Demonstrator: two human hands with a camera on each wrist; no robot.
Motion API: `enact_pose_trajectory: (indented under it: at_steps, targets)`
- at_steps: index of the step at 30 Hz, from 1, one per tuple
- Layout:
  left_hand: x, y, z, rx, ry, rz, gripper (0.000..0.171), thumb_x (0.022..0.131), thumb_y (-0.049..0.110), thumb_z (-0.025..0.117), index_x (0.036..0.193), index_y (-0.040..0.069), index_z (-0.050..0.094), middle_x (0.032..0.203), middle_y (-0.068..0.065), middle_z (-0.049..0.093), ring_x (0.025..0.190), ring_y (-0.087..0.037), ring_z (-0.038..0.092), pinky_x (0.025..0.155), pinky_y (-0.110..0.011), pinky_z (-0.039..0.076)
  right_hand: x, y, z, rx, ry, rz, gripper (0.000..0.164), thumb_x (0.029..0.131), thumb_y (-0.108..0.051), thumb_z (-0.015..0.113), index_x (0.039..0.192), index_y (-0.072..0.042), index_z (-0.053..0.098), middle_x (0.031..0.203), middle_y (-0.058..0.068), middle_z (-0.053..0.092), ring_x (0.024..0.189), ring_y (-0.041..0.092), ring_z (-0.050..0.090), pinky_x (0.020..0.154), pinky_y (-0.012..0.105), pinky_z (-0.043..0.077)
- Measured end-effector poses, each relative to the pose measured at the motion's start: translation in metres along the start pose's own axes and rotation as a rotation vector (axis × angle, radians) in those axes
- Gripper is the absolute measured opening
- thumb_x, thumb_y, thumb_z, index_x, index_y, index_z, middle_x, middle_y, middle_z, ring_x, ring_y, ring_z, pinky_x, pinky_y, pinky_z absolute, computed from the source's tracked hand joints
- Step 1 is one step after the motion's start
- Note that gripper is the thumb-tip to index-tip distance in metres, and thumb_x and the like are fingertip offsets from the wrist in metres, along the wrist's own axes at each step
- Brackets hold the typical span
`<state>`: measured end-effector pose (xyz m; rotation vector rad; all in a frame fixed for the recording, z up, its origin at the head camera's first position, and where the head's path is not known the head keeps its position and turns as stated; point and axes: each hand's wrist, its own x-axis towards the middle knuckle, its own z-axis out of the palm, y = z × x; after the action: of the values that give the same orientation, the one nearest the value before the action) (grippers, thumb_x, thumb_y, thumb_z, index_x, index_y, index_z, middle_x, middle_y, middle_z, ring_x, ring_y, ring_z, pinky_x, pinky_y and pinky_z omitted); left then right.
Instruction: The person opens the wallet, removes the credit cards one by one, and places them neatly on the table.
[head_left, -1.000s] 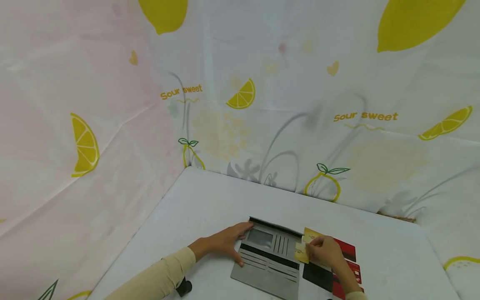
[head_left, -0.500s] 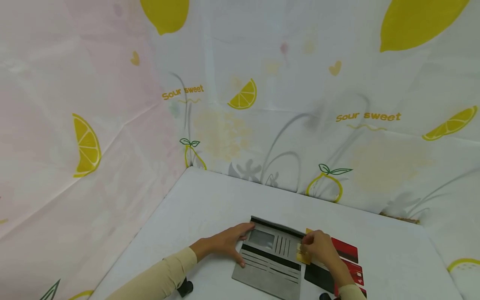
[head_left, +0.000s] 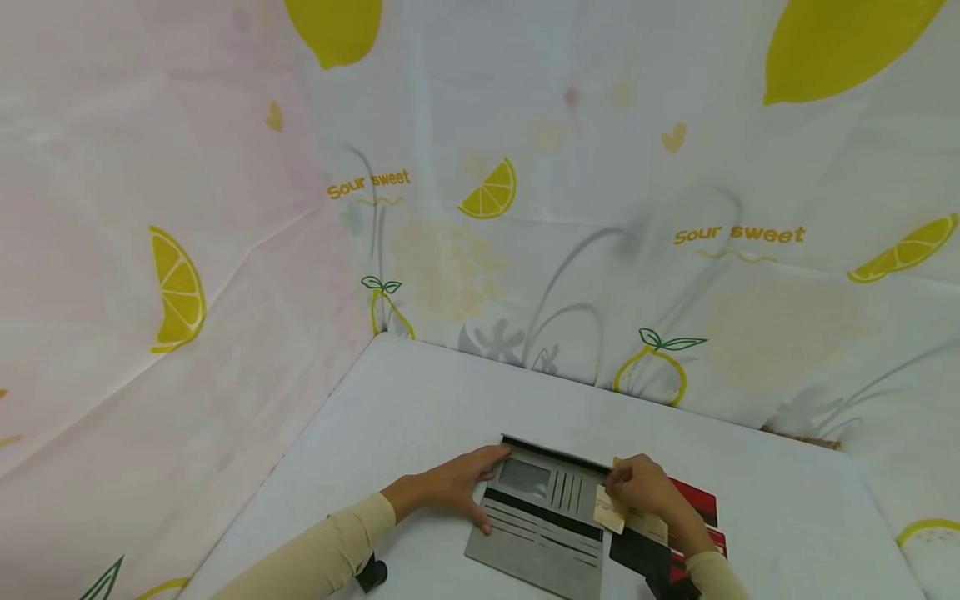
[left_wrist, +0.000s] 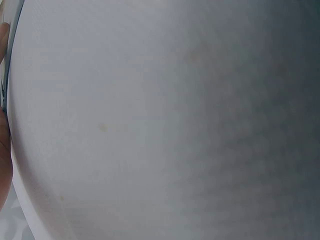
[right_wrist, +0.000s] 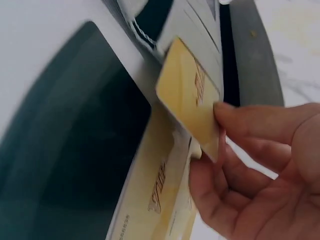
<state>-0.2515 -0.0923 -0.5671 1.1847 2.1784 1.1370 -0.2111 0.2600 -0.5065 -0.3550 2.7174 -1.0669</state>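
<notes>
A grey wallet [head_left: 521,558] lies unfolded on the white table, with slits, a clear window and black bands. My left hand [head_left: 446,485] rests on its left edge, thumb and fingers spread apart. At the wallet's right side, my right hand [head_left: 647,487] pinches a gold card [right_wrist: 187,92] with reddish lettering between thumb and fingers. That card is tilted, one corner close to the wallet's slits; whether it touches them I cannot tell. Below it in the right wrist view lie more gold cards [right_wrist: 155,185], partly covered by the hand.
A dark card [head_left: 633,550] lies right of the wallet. Red cards [head_left: 696,500] sit further right, partly behind my right forearm. A small black object [head_left: 371,573] shows beside my left sleeve. Lemon-printed sheeting [head_left: 480,275] walls the table's back and left side.
My right hand has shifted slightly up with the gold card, which has changed its tilt and looks paler. My left hand and the wallet stay in place.
</notes>
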Motion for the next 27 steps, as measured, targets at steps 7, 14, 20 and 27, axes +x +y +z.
enact_pose_trajectory:
  at_steps: [7, 14, 20, 27]
  targets:
    - [0.003, 0.001, 0.001, -0.008, -0.006, -0.004, 0.12, 0.067, 0.03, 0.09, 0.155, 0.003, 0.012, 0.159, -0.015, 0.017, 0.139, -0.02, 0.035, 0.108, -0.022, 0.037, -0.003, 0.015, -0.021, 0.167, -0.186, 0.006, 0.01, 0.084, 0.003, 0.063, 0.086, 0.007, 0.072, 0.078, 0.007, 0.067, 0.06, 0.011, 0.046, 0.049, 0.022, 0.042]
    - [0.0, -0.001, -0.001, 0.023, 0.005, 0.021, 0.121, 0.066, 0.031, 0.09, 0.154, 0.001, 0.014, 0.159, -0.014, 0.018, 0.144, -0.024, 0.026, 0.108, -0.021, 0.037, -0.011, 0.021, -0.036, 0.212, -0.241, 0.066, 0.008, 0.085, 0.0, 0.064, 0.084, 0.004, 0.071, 0.071, 0.002, 0.062, 0.058, 0.01, 0.045, 0.05, 0.021, 0.042]
    - [0.0, -0.001, -0.002, 0.018, 0.014, 0.039, 0.121, 0.066, 0.03, 0.091, 0.155, 0.002, 0.013, 0.159, -0.013, 0.018, 0.144, -0.023, 0.025, 0.108, -0.021, 0.037, -0.013, 0.017, -0.04, 0.23, -0.239, 0.079, 0.009, 0.086, 0.0, 0.063, 0.085, 0.005, 0.07, 0.072, 0.003, 0.062, 0.058, 0.011, 0.046, 0.049, 0.023, 0.043]
    - [0.001, 0.002, 0.0, 0.006, 0.006, 0.03, 0.121, 0.066, 0.028, 0.091, 0.154, 0.001, 0.013, 0.159, -0.015, 0.018, 0.144, -0.024, 0.026, 0.108, -0.021, 0.037, -0.022, 0.016, -0.038, 0.222, -0.253, 0.088, 0.007, 0.087, 0.0, 0.064, 0.086, 0.003, 0.07, 0.074, 0.004, 0.061, 0.06, 0.013, 0.046, 0.05, 0.022, 0.042]
